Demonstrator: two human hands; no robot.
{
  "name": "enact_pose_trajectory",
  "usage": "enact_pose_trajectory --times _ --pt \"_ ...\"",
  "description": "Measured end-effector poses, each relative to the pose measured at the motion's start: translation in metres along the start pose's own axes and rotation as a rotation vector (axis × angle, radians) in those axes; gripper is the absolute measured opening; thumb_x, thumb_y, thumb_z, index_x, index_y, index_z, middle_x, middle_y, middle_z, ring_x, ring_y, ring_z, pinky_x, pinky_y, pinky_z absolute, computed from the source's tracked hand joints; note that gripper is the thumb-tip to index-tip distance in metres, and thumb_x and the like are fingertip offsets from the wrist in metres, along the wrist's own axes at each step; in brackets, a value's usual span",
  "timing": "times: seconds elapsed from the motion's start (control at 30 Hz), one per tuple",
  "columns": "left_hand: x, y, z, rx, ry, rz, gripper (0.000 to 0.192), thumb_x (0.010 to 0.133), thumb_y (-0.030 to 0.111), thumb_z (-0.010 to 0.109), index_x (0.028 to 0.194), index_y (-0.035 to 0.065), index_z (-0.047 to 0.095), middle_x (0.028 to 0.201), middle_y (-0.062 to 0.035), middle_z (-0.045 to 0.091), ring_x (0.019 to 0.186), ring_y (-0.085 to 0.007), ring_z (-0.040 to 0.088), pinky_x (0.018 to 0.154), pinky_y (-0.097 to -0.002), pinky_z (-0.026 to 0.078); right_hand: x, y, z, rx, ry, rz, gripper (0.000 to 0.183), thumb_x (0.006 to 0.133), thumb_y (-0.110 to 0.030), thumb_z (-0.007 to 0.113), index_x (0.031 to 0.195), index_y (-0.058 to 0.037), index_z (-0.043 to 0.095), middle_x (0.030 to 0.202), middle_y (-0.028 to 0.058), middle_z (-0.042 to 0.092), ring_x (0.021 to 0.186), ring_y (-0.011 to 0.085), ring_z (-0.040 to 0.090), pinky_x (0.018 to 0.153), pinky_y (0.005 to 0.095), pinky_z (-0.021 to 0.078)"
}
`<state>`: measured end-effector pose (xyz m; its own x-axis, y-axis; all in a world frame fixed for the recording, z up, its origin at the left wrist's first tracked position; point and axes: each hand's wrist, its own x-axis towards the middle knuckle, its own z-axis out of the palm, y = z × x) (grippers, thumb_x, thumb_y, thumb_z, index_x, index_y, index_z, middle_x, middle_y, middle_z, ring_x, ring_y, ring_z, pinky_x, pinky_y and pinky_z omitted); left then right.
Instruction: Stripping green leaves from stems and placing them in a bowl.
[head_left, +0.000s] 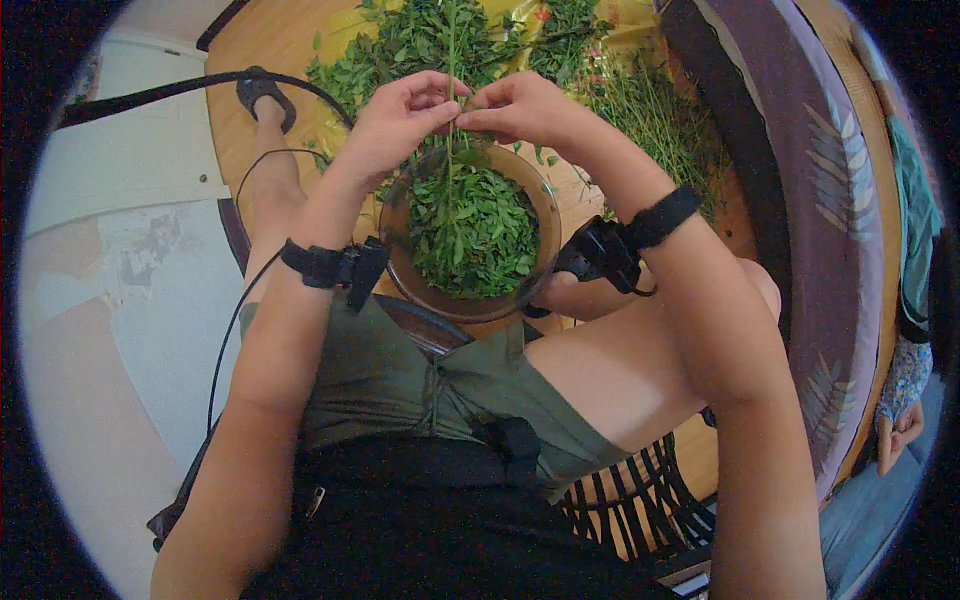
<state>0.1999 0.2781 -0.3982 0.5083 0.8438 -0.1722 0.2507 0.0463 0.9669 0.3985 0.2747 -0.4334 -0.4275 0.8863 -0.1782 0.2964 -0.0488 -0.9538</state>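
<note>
A long green plant stem (451, 161) stands upright between my hands, its leafy end hanging over a transparent brown bowl (551, 225). My left hand (401, 116) has the stem between thumb and fingers. Thumb and forefinger of my right hand (525, 109) pinch at the stem or a leaf on it; the fingertips hide which. Loose green leaves (480, 240) fill much of the bowl, below both hands. Beyond the hands, leafy stems (412, 45) lie heaped on a yellow plastic sheet (630, 15).
Mostly bare stems (660, 120) lie at the upper right. A bed edge with leaf-patterned fabric (840, 187) runs down the right side. Another person's hand (900, 435) shows at the far right. Black cables (247, 161) pass on the left, near a white panel (127, 135).
</note>
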Motion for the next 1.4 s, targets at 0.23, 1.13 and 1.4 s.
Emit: enact_pose_trajectory --times 0.23,1.13,1.4 --pt "-0.001 -0.001 0.010 0.098 0.015 0.050 0.019 0.089 0.011 0.059 0.107 0.0056 0.060 0.081 0.0041 0.056 0.076 -0.0061 0.052 0.072 -0.0216 0.044 -0.009 -0.018 -0.006 -0.058 -0.221 0.199 0.019 0.081 -0.030 0.070 0.081 -0.0106 0.070 0.074 -0.0024 0.065 0.066 0.0048 0.056 0.064 0.0225 0.0456" --pt "-0.005 -0.012 -0.028 -0.160 0.203 -0.037 0.023 0.093 0.012 0.056 0.115 0.0055 0.055 0.091 -0.0019 0.058 0.083 -0.0114 0.059 0.073 -0.0299 0.056 -0.013 -0.011 0.011 -0.344 -0.235 0.040 0.051 0.078 -0.042 0.073 0.101 0.0024 0.065 0.087 0.0101 0.068 0.080 0.0156 0.062 0.071 0.0318 0.0498" --pt "-0.006 -0.004 -0.011 -0.208 0.200 -0.078 0.022 0.092 0.012 0.058 0.114 0.0069 0.056 0.092 -0.0009 0.060 0.083 -0.0097 0.058 0.072 -0.0268 0.055 -0.002 0.001 0.026 -0.178 0.032 -0.180 0.032 0.077 -0.035 0.072 0.081 -0.0031 0.070 0.063 0.0071 0.063 0.056 0.0146 0.056 0.057 0.0326 0.0474"
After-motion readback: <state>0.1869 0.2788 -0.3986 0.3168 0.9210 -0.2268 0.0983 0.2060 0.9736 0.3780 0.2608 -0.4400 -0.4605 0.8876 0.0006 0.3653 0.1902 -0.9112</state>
